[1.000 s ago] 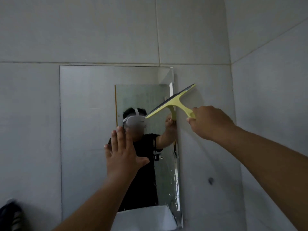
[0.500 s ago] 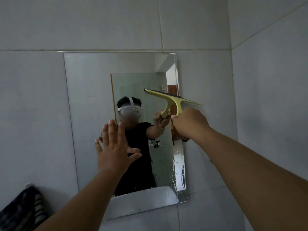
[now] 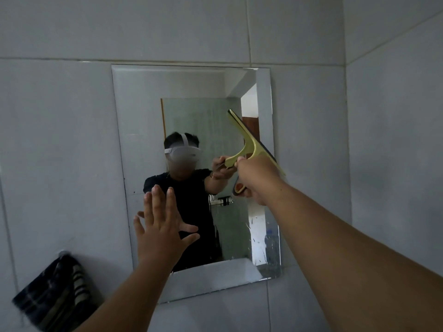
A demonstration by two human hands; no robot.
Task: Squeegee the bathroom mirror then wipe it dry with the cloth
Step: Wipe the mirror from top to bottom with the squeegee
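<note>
Hands: right (image 3: pixel 257 178) grips squeegee (image 3: pixel 251 140)

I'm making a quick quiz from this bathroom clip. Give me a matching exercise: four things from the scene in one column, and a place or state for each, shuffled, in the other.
Things
1. squeegee
2. left hand
3. cloth
4. mirror

Places or states
A. hanging on the wall, lower left
B. fixed to the grey tiled wall
C. gripped in the right hand, blade slanted near the mirror's right edge
D. open, fingers spread, over the mirror's lower left part

Pairs: 1-C, 2-D, 3-A, 4-B
</note>
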